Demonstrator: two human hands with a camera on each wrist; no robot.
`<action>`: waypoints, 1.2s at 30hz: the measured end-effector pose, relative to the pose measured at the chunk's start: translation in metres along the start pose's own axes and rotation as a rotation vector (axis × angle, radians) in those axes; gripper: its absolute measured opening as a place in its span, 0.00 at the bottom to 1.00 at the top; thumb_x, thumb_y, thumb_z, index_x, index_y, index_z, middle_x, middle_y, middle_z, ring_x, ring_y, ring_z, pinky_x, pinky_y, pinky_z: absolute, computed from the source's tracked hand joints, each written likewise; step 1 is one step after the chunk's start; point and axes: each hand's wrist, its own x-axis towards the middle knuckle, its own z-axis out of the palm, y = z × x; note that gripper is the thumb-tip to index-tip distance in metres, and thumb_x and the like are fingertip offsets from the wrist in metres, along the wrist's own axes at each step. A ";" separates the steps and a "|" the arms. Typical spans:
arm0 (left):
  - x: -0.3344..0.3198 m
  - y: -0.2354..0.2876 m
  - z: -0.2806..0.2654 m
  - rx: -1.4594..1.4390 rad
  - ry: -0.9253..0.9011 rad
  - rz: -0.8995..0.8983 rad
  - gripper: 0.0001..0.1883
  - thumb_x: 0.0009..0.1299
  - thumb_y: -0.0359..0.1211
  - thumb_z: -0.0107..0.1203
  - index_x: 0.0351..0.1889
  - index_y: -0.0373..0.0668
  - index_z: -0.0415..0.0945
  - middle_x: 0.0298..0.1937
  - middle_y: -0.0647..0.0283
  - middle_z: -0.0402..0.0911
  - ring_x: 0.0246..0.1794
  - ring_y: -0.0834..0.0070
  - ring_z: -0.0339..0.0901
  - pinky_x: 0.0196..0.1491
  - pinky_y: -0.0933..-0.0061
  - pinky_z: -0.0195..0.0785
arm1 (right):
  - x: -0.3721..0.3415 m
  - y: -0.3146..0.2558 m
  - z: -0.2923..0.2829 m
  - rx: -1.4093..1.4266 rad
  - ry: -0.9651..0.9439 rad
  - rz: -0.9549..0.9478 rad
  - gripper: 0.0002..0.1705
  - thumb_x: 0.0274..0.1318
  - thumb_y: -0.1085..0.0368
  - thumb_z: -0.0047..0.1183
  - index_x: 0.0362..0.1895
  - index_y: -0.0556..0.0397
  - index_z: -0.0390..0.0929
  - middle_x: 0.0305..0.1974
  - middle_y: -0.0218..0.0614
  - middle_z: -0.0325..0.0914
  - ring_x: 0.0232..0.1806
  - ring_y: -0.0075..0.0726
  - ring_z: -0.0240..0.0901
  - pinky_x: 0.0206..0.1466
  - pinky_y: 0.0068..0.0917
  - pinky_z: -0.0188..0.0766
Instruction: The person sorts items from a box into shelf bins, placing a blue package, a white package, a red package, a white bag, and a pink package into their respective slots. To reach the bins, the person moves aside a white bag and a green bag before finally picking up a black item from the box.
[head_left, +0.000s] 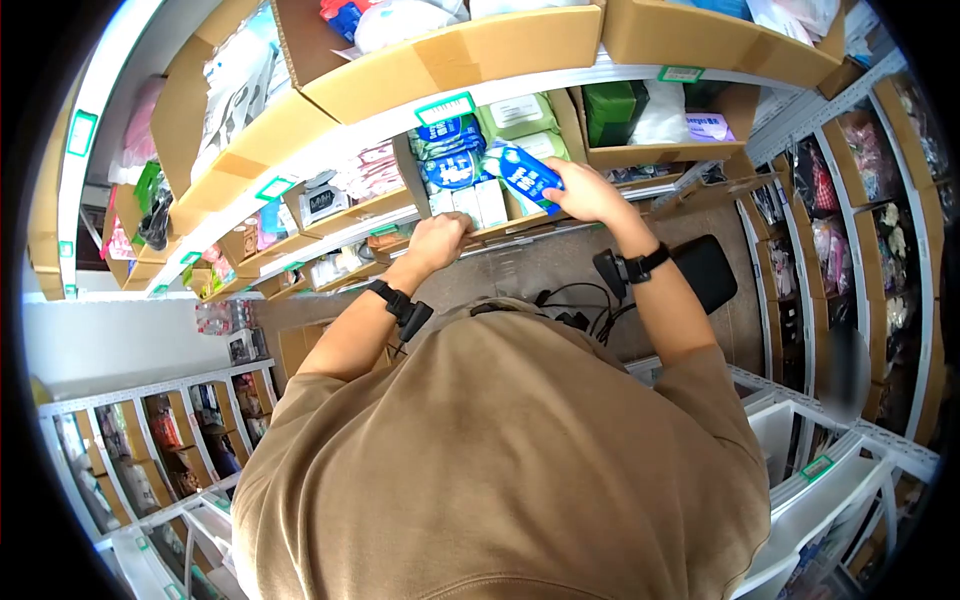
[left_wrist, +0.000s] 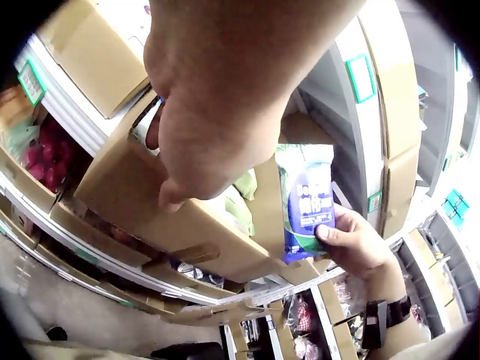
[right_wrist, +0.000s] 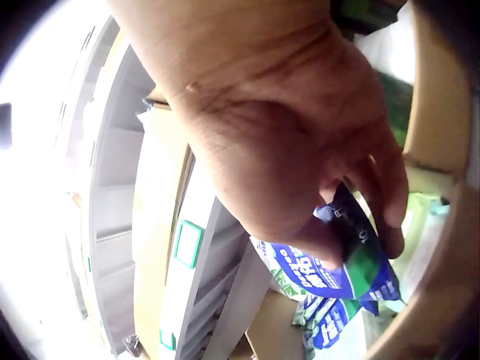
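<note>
My right hand (head_left: 590, 192) pinches a blue, white and green packet of wet wipes (head_left: 530, 178) by one end, thumb on its printed face in the left wrist view. The packet is held tilted over an open cardboard box (left_wrist: 150, 202) on the shelf. At that box's front edge, my left hand (head_left: 440, 240) grips the rim, thumb outside and fingers reaching over it. Inside the box lie more blue packets (head_left: 450, 170), green packets (head_left: 517, 115) and white-and-green packs (head_left: 480, 205). My palm hides part of the held packet in the right wrist view.
Cardboard boxes (head_left: 450, 65) of bagged goods line the shelf above. To the right stands a box with a dark green pack (head_left: 610, 112). A green-framed label (head_left: 445, 108) hangs on the shelf edge. Further shelving (head_left: 850, 220) is on the right, and a black case (head_left: 705, 272) is below.
</note>
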 end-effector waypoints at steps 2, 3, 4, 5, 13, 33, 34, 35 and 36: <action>-0.002 0.002 0.001 -0.027 0.052 0.015 0.10 0.64 0.35 0.61 0.41 0.44 0.79 0.39 0.58 0.84 0.41 0.56 0.81 0.43 0.56 0.74 | 0.038 -0.002 0.012 -0.142 0.014 -0.152 0.20 0.56 0.65 0.56 0.54 0.54 0.74 0.47 0.52 0.80 0.52 0.57 0.76 0.54 0.47 0.72; -0.003 0.004 -0.001 -0.048 0.061 0.015 0.10 0.63 0.35 0.62 0.41 0.44 0.79 0.39 0.59 0.83 0.41 0.57 0.81 0.42 0.56 0.74 | 0.056 -0.011 0.014 -0.184 -0.018 -0.150 0.19 0.56 0.65 0.56 0.53 0.53 0.75 0.47 0.51 0.80 0.52 0.56 0.76 0.53 0.47 0.73; -0.003 0.005 -0.001 -0.047 0.067 0.002 0.10 0.63 0.35 0.62 0.41 0.44 0.79 0.39 0.59 0.83 0.41 0.57 0.81 0.42 0.56 0.74 | 0.074 -0.023 0.016 -0.226 -0.051 -0.150 0.19 0.56 0.65 0.55 0.53 0.52 0.75 0.47 0.50 0.81 0.52 0.55 0.77 0.53 0.47 0.73; -0.004 0.005 0.000 -0.049 0.072 -0.003 0.10 0.63 0.34 0.62 0.40 0.44 0.79 0.38 0.59 0.83 0.41 0.57 0.81 0.42 0.57 0.74 | 0.089 -0.034 0.018 -0.274 -0.029 -0.177 0.18 0.56 0.65 0.54 0.52 0.51 0.76 0.47 0.48 0.81 0.51 0.54 0.78 0.52 0.47 0.74; -0.007 0.000 -0.001 -0.084 0.088 0.011 0.08 0.63 0.33 0.60 0.39 0.45 0.77 0.41 0.60 0.82 0.44 0.58 0.81 0.43 0.56 0.75 | 0.213 -0.002 0.110 -0.331 -0.098 -0.037 0.32 0.59 0.74 0.45 0.69 0.55 0.58 0.65 0.54 0.66 0.65 0.57 0.67 0.64 0.46 0.69; -0.003 0.004 -0.002 -0.081 0.228 0.059 0.09 0.61 0.32 0.61 0.38 0.45 0.75 0.38 0.63 0.77 0.45 0.61 0.75 0.43 0.59 0.73 | 0.047 0.011 0.023 0.219 -0.938 0.088 0.19 0.66 0.54 0.51 0.51 0.54 0.77 0.40 0.39 0.83 0.44 0.33 0.81 0.40 0.29 0.79; -0.003 0.004 -0.004 -0.090 0.233 0.058 0.09 0.61 0.31 0.61 0.38 0.45 0.75 0.39 0.64 0.77 0.45 0.61 0.75 0.42 0.59 0.73 | 0.036 0.010 0.027 0.024 -1.015 0.061 0.26 0.64 0.51 0.53 0.58 0.56 0.75 0.47 0.43 0.82 0.48 0.38 0.80 0.46 0.33 0.79; -0.003 0.001 -0.003 -0.088 0.233 0.061 0.10 0.60 0.31 0.61 0.38 0.45 0.74 0.39 0.64 0.76 0.45 0.61 0.74 0.43 0.59 0.73 | 0.029 0.020 0.037 -0.133 -0.956 -0.023 0.27 0.64 0.51 0.53 0.59 0.57 0.73 0.50 0.44 0.82 0.51 0.42 0.79 0.51 0.35 0.76; 0.000 -0.003 -0.004 -0.089 0.235 0.066 0.10 0.60 0.31 0.61 0.38 0.45 0.74 0.39 0.64 0.76 0.45 0.61 0.74 0.43 0.59 0.73 | 0.027 0.034 0.050 -0.291 -0.892 -0.106 0.28 0.64 0.51 0.52 0.61 0.57 0.72 0.53 0.46 0.81 0.55 0.46 0.78 0.57 0.36 0.74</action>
